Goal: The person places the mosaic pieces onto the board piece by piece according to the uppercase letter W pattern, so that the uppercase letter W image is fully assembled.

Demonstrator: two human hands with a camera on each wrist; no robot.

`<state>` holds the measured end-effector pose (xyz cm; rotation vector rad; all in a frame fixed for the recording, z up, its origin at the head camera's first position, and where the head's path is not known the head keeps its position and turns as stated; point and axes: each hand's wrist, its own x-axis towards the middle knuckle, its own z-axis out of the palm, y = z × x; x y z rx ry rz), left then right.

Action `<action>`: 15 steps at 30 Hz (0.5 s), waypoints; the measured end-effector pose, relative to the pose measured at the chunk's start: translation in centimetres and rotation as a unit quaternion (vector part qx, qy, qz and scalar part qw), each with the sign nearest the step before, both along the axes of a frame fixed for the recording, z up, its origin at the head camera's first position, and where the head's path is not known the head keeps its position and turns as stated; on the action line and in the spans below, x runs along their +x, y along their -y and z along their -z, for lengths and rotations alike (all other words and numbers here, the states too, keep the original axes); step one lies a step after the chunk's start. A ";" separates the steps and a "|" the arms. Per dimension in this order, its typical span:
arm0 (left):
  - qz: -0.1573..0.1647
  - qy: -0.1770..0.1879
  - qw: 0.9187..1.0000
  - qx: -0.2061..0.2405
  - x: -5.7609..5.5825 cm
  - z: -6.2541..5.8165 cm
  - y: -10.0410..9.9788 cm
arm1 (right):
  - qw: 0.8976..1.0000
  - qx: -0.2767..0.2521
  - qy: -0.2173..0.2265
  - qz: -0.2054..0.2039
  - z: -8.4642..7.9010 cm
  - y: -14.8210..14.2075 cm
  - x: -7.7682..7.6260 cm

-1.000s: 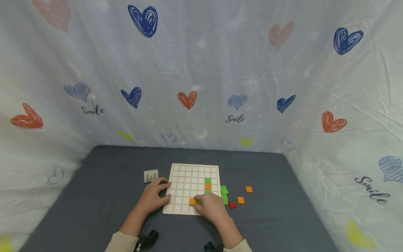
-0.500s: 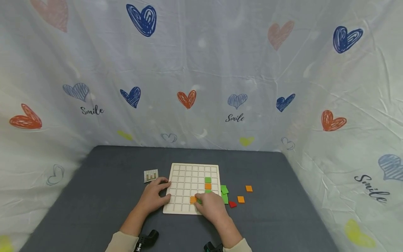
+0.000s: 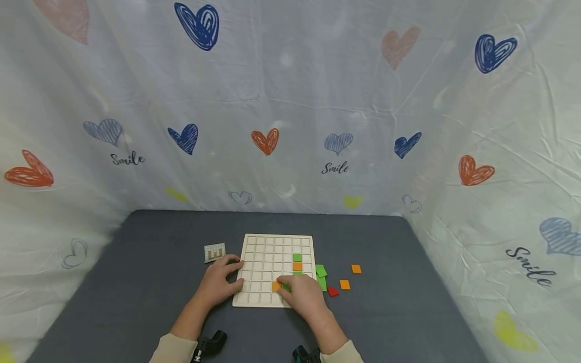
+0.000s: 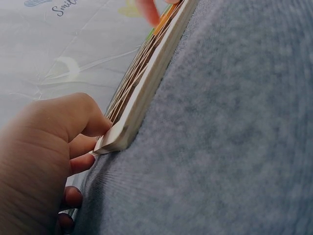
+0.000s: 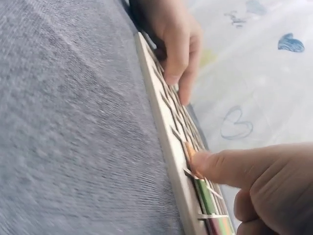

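Observation:
A pale wooden grid board (image 3: 258, 257) lies on the grey cloth. My left hand (image 3: 220, 281) rests at its left edge; in the left wrist view the thumb tip touches the board's corner frame. Near the board's front, my right hand (image 3: 306, 296) pinches an orange square tile (image 3: 275, 286) between thumb and index finger. The thumb bears on that orange tile (image 5: 191, 155) in the right wrist view. A green tile (image 5: 206, 197) sits in the cell beside it. Farther up the board are a green tile (image 3: 297, 257) and an orange tile (image 3: 297, 266), with more tiles partly hidden by my right hand.
Right of the board lie several loose pieces: overlapping green tiles (image 3: 321, 271), a red piece (image 3: 333, 292) and two orange squares, one nearer (image 3: 345, 285), one farther (image 3: 356, 269). A small printed card (image 3: 215, 252) lies left of the board. A heart-printed curtain (image 3: 290, 101) hangs behind.
The orange tile at the right fingertips has shifted slightly away from the board's front edge, straightening in its cell. The left hand stays put; the head view has turned a little right.

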<state>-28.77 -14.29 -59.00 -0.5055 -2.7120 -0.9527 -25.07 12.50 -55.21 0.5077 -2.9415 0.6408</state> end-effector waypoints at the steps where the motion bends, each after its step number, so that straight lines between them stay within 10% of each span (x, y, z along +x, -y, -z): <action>1: 0.001 0.001 1.000 0.000 0.0 -0.1 0.1 | 1.000 -0.003 0.001 0.001 -0.2 -0.1 0.0; 15: 0.003 -0.007 1.000 -0.008 0.0 -0.1 0.1 | 0.988 -0.089 0.018 0.122 -1.9 -6.4 -1.3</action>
